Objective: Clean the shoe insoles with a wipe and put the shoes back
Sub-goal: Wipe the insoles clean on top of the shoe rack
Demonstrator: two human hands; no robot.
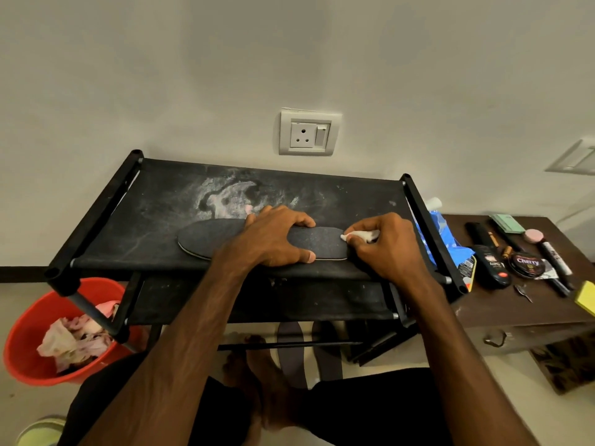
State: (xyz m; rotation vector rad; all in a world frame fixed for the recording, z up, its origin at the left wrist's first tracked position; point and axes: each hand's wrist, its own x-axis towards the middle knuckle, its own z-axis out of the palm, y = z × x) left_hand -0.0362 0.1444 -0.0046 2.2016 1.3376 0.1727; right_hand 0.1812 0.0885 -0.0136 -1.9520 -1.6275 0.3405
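A dark grey insole lies lengthwise on the top shelf of a black shoe rack. My left hand lies across the insole's middle, fingers over its far edge and thumb at its near edge. My right hand pinches a small folded white wipe and holds it against the insole's right end. Two more dark insoles lie on the floor under the rack, partly hidden by a rack bar. No shoes are plainly visible.
A red bucket with crumpled used wipes sits at the lower left. A blue wipe pack and a brown side table with polish tins and bottles stand on the right. A wall socket is behind the rack.
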